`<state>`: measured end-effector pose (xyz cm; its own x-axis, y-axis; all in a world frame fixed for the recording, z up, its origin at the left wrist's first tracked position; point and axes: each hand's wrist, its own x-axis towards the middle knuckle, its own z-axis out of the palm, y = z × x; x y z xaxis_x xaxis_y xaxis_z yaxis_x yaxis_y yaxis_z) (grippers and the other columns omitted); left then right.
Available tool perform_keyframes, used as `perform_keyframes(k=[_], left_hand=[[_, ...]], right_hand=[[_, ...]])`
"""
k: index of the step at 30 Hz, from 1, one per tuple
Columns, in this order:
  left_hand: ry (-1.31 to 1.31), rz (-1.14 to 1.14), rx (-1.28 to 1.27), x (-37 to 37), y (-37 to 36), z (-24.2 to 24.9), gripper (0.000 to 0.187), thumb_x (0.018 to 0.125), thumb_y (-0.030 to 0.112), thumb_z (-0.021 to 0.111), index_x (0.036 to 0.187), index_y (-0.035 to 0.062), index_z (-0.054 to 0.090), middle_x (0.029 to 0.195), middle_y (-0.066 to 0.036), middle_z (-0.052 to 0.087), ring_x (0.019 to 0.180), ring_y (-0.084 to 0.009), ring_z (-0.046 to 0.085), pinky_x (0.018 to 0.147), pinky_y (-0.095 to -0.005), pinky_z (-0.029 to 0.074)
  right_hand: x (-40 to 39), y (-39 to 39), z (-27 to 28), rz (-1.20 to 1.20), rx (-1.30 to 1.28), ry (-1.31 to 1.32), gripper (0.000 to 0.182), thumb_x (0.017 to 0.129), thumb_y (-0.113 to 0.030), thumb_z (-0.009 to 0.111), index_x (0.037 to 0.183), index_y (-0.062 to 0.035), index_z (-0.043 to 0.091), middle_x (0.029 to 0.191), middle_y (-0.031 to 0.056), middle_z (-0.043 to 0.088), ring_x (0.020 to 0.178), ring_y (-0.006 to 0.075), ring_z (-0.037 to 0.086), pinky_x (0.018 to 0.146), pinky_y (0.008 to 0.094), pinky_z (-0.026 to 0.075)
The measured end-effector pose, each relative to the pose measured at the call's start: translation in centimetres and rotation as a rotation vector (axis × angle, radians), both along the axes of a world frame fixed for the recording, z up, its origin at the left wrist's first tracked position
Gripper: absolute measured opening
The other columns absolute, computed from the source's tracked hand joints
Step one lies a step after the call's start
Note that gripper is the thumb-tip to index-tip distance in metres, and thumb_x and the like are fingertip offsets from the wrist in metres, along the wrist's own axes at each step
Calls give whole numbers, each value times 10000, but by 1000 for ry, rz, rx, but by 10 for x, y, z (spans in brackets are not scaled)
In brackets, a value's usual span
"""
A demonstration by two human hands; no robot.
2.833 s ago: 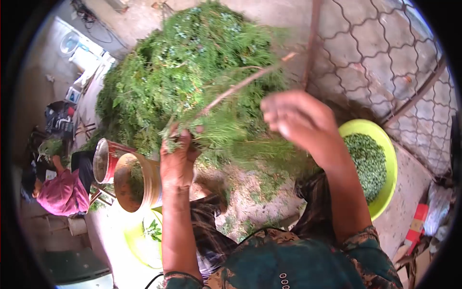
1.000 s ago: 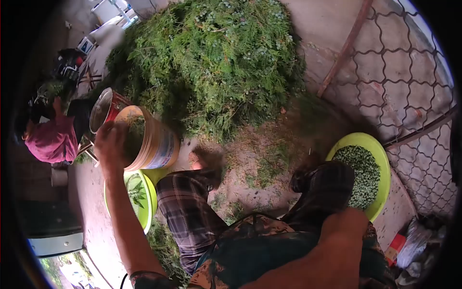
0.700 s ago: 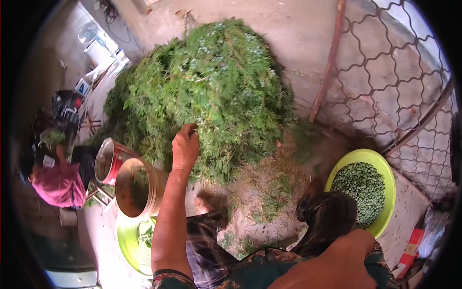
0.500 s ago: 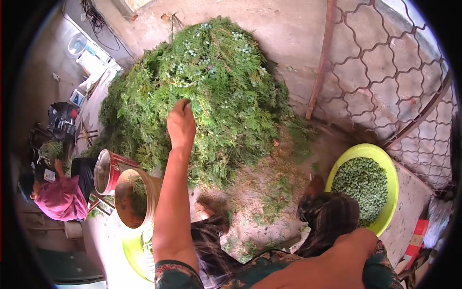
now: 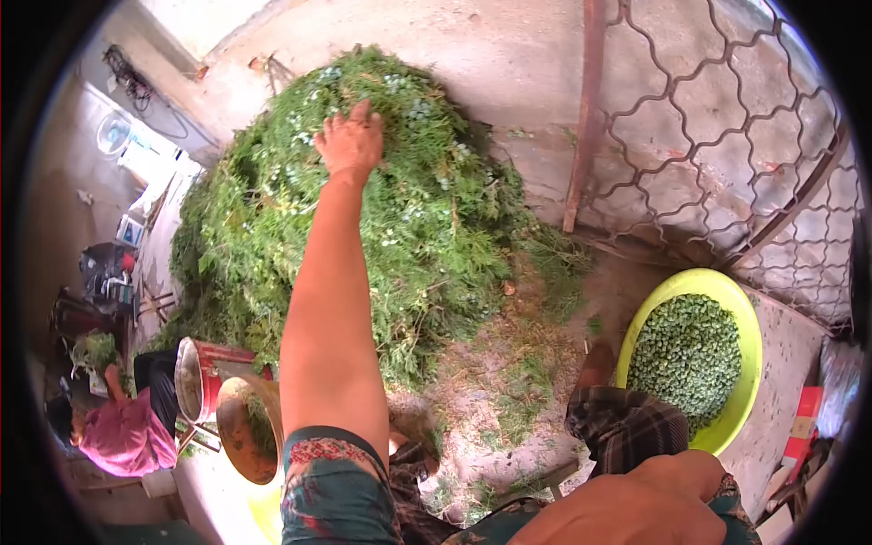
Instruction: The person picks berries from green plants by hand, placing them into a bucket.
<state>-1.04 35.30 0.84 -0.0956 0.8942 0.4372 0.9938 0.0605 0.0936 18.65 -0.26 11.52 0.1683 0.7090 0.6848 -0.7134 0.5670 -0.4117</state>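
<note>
A big heap of green leafy branches [image 5: 400,209] with small pale berries fills the middle of the floor. My left hand [image 5: 350,141] is stretched far out and rests on the top of the heap, fingers spread into the foliage. My right hand [image 5: 627,504] lies low at the bottom edge, near my knee, with its fingers out of sight. A yellow-green basin [image 5: 727,291] full of small green berries sits at the right beside my leg.
A tan bucket [image 5: 245,427] and a red can [image 5: 195,381] stand at the lower left. Beyond them another person in a pink top [image 5: 118,436] sits. A metal lattice gate [image 5: 727,136] runs along the right. Plant litter covers the concrete floor [image 5: 509,381].
My left hand left the tan bucket's rim and travelled up the heap to its top. The right hand dropped from the raised branch to my lap. The view tilted upward.
</note>
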Motion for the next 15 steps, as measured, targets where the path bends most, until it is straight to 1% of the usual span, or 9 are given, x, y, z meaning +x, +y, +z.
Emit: perform_keyframes(k=[3, 4, 6, 8, 9, 10, 11, 12, 15], left_hand=[[-129, 56, -233, 0, 22, 2, 411, 902, 416, 367, 1277, 284, 471, 1288, -120, 493, 1249, -279, 400, 1071, -522, 130], [-212, 99, -138, -2, 27, -4, 376, 876, 357, 454, 1228, 254, 534, 1185, -88, 579, 1110, -252, 536, 1017, -487, 283], [-380, 163, -44, -7, 21, 0, 352, 851, 333, 507, 1181, 231, 575, 1127, -81, 610, 1023, -236, 581, 943, -439, 364], [-685, 234, 190, -19, 27, 0, 293, 763, 240, 651, 1035, 130, 663, 949, -56, 672, 777, -196, 632, 688, -325, 491], [-676, 237, 182, -31, 40, -6, 293, 763, 240, 651, 1035, 130, 663, 949, -56, 672, 777, -196, 632, 688, -325, 491], [-954, 89, 203, -50, 58, -12, 253, 757, 219, 656, 971, 84, 666, 895, -58, 666, 728, -191, 613, 668, -324, 481], [-1232, -66, 221, -50, 55, -6, 223, 751, 198, 661, 907, 38, 669, 841, -60, 661, 678, -186, 593, 648, -322, 472], [-1067, -11, 15, -54, 54, 8, 193, 745, 151, 668, 850, -7, 634, 736, -62, 611, 588, -179, 540, 563, -317, 444], [-1454, -50, -109, -62, 57, 19, 194, 775, 192, 667, 832, 12, 621, 644, -62, 552, 550, -166, 510, 498, -319, 413]], right_hand=[[5, -1, -8, -52, -121, -175, 247, 749, -217, 607, 757, 29, 621, 758, 137, 648, 334, 151, 465, 308, 281, 361], [3, 0, -2, -59, -127, -177, 247, 749, -217, 607, 757, 29, 621, 758, 137, 648, 334, 151, 465, 308, 281, 361], [-9, 12, 36, -935, -623, -545, 287, 736, -265, 614, 775, 19, 628, 705, 91, 628, 338, 159, 436, 357, 300, 375], [-8, 4, 43, -859, -812, -544, 272, 731, -275, 617, 717, -3, 625, 643, 71, 609, 339, 162, 428, 383, 308, 389], [-8, 0, 43, -787, -1004, -549, 268, 727, -284, 620, 658, -25, 622, 582, 51, 590, 339, 166, 419, 409, 317, 403], [5, 5, 39, -780, -1017, -546, 268, 727, -284, 620, 658, -25, 622, 582, 51, 590, 339, 166, 419, 409, 317, 403], [30, 14, 31, -492, -707, -679, 242, 717, -265, 629, 618, -45, 616, 552, 38, 580, 337, 164, 427, 398, 317, 397], [44, 18, 25, -210, -392, -787, 225, 708, -246, 639, 578, -65, 610, 522, 26, 570, 336, 163, 434, 387, 317, 390], [9, -2, 34, -248, -831, -539, 187, 684, -234, 680, 594, -75, 639, 569, 31, 609, 343, 149, 470, 358, 296, 392]])
